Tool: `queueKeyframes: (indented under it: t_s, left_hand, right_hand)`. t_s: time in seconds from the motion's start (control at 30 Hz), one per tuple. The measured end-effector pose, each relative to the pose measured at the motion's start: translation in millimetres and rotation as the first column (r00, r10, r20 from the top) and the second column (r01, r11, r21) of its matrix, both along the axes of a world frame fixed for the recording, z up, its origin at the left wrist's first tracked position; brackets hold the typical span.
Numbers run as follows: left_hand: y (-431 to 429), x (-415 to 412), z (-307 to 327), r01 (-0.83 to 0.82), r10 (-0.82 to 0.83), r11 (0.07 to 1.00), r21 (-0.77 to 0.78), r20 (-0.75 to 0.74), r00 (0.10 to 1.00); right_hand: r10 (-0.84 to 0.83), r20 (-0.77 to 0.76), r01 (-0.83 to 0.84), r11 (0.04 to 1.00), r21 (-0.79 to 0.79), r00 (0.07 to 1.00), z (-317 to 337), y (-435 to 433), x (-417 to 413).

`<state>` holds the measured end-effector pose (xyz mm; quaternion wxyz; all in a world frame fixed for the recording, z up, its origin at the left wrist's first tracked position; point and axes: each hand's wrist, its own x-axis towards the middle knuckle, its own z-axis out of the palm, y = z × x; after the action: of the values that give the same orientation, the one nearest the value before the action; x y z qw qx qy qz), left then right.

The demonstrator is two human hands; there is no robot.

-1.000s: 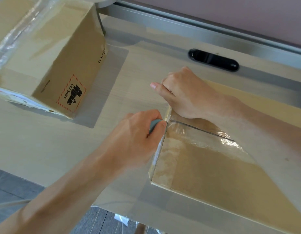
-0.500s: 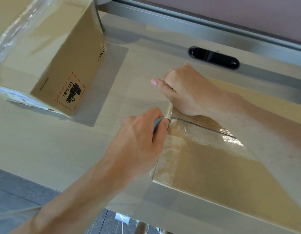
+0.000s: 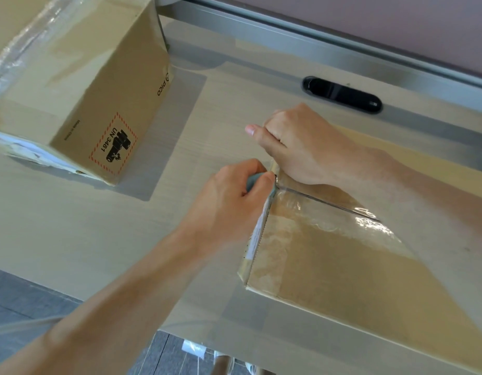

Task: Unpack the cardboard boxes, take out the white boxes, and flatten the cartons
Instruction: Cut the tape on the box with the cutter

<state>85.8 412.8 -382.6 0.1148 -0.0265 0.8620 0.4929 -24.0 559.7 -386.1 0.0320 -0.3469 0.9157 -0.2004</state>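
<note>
A taped brown carton [image 3: 342, 266] lies on the table at the right, with clear tape over its centre seam [image 3: 329, 204]. My left hand [image 3: 226, 209] grips a small teal cutter [image 3: 252, 181] at the carton's left edge, right where the seam ends. On the carton's top near its far left corner rests my right hand [image 3: 296, 147], fingers curled over the edge and thumb pointing left. A second brown carton [image 3: 93, 77], with a red-bordered UN 3481 label, stands at the back left. No white boxes are in view.
The pale wooden table [image 3: 72, 226] has a black oval cable slot [image 3: 342, 94] at the back and a metal rail behind it. The table's near edge runs across the bottom left, with grey floor [image 3: 23, 296] below.
My left hand has edged the cutter slightly up and in against the end of the seam. My right hand has stayed on the carton's corner.
</note>
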Motion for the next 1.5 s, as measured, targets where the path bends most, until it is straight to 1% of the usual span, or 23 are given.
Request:
queueKeyframes:
  t_s: [0.13, 0.4, 0.43, 0.5, 0.57, 0.67, 0.73, 0.8, 0.87, 0.9, 0.97, 1.0, 1.03, 1.07, 1.1, 1.13, 1.2, 1.23, 1.3, 1.33, 1.37, 1.43, 1.5]
  left_hand:
    - [-9, 12, 1, 0.072, -0.071, 0.997, -0.036, 0.016, 0.997]
    - [-14, 22, 2, 0.12, -0.116, 0.991, -0.062, 0.056, 0.992]
    - [-15, 22, 1, 0.114, -0.111, 0.992, -0.049, 0.063, 0.992]
    - [-15, 21, -3, 0.036, -0.045, 0.996, 0.08, 0.118, 0.992]
    - [-16, 18, -3, -0.064, 0.021, 0.972, 0.225, 0.186, 0.982]
    - [-12, 13, 6, -0.048, 0.006, 0.971, 0.234, 0.18, 0.984]
    - [-9, 11, 16, -0.118, 0.072, 0.959, 0.256, 0.181, 0.981]
    - [-5, 10, 27, -0.192, 0.139, 0.949, 0.25, 0.216, 0.967]
    - [0, 13, 38, -0.222, 0.157, 0.95, 0.22, 0.279, 0.947]
    - [3, 13, 44, -0.245, 0.17, 0.945, 0.218, 0.314, 0.934]
    - [9, 9, 54, -0.327, 0.222, 0.913, 0.243, 0.376, 0.9]
    - [11, 6, 57, -0.368, 0.248, 0.892, 0.262, 0.395, 0.884]
    - [13, 4, 58, -0.391, 0.267, 0.88, 0.269, 0.401, 0.876]
    - [15, 2, 59, -0.4, 0.277, 0.876, 0.27, 0.397, 0.875]
    - [17, 1, 58, -0.403, 0.286, 0.875, 0.267, 0.388, 0.876]
    - [20, 1, 57, -0.403, 0.293, 0.878, 0.258, 0.376, 0.879]
    - [26, 1, 54, -0.366, 0.288, 0.908, 0.204, 0.331, 0.899]
    - [28, 1, 52, -0.326, 0.279, 0.935, 0.142, 0.275, 0.92]
    - [33, 0, 53, -0.234, 0.238, 0.971, -0.048, 0.108, 0.965]
    - [38, 0, 54, -0.19, 0.196, 0.968, -0.163, 0.026, 0.98]
    - [45, 0, 55, -0.149, 0.143, 0.949, -0.276, -0.041, 0.989]
    - [56, 1, 56, -0.082, 0.035, 0.889, -0.45, -0.113, 0.993]
    - [65, 0, 58, -0.022, -0.021, 0.838, -0.545, -0.073, 0.997]
  right_hand:
    - [-0.001, 0.001, 0.001, 1.0, 0.025, 1.0, 1, -1, 1]
    - [0.001, 0.027, -0.002, 1.0, 0.018, 1.0, -1, 0, 0]
    - [0.004, 0.032, -0.004, 1.0, 0.017, 0.999, -2, 1, -1]
    - [0.002, 0.049, -0.002, 1.0, 0.006, 0.999, -3, 1, -2]
    - [0.005, 0.042, -0.004, 0.999, -0.04, 0.999, 2, 2, 0]
    - [-0.11, -0.047, 0.1, 0.979, -0.176, 0.993, 19, 15, 13]
    - [-0.246, -0.056, 0.217, 0.925, -0.313, 0.968, 34, 39, 29]
    - [-0.407, -0.01, 0.379, 0.86, -0.343, 0.913, 46, 77, 54]
    - [-0.58, 0.085, 0.578, 0.765, -0.285, 0.81, 49, 122, 88]
    - [-0.671, 0.152, 0.685, 0.682, -0.257, 0.725, 48, 145, 107]
    - [-0.806, 0.296, 0.857, 0.464, -0.222, 0.513, 43, 181, 147]
    - [-0.84, 0.352, 0.91, 0.36, -0.207, 0.412, 41, 195, 166]
    - [-0.852, 0.402, 0.941, 0.279, -0.194, 0.335, 39, 205, 182]
    - [-0.844, 0.454, 0.957, 0.226, -0.182, 0.286, 36, 211, 196]
    - [-0.821, 0.511, 0.966, 0.196, -0.168, 0.256, 34, 214, 207]
    - [-0.788, 0.565, 0.97, 0.189, -0.154, 0.243, 32, 216, 215]
    - [-0.739, 0.632, 0.972, 0.19, -0.138, 0.234, 29, 219, 224]
    - [-0.727, 0.648, 0.974, 0.178, -0.141, 0.227, 29, 220, 227]
    - [-0.713, 0.671, 0.979, 0.141, -0.149, 0.205, 29, 224, 228]
    - [-0.708, 0.681, 0.982, 0.125, -0.14, 0.187, 31, 226, 229]
    - [-0.696, 0.696, 0.984, 0.12, -0.128, 0.175, 33, 228, 229]
    - [-0.656, 0.739, 0.987, 0.13, -0.093, 0.156, 37, 230, 230]
    - [-0.621, 0.771, 0.987, 0.144, -0.066, 0.142, 39, 232, 229]
